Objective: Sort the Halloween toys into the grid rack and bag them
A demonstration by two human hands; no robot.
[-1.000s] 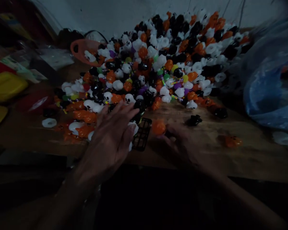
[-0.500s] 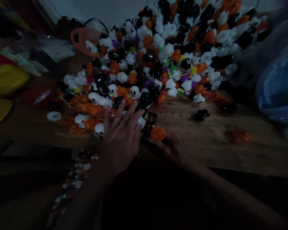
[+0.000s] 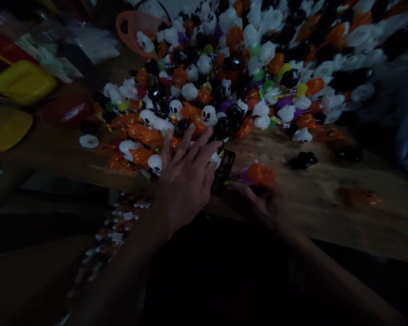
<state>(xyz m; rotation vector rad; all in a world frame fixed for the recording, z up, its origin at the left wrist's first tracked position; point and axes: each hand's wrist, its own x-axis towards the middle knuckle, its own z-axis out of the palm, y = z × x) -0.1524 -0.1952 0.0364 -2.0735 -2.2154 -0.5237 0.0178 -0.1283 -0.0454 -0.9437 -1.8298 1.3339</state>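
Note:
My left hand [image 3: 187, 174] lies with spread fingers over a cluster of small Halloween toys. Just past its fingertips sits a white skull-faced toy head [image 3: 208, 116]. A black grid rack [image 3: 226, 165] shows to the right of its thumb. My right hand [image 3: 263, 201] has its fingers closed round an orange-topped toy [image 3: 261, 174] with a purple part on its left. The toy is tilted sideways above the wooden table, and the fingers' far side is hidden in shadow.
A large heap of white, black and orange toys [image 3: 204, 64] covers the back of the table [image 3: 313, 194]. A black toy [image 3: 304, 159] lies to the right. An orange basket [image 3: 132, 34] and a yellow scoop-like container [image 3: 22, 81] stand at left.
My right hand has moved right with the orange-topped toy, which has turned so its purple part shows. My left hand stays on the same toys. The view has shifted slightly.

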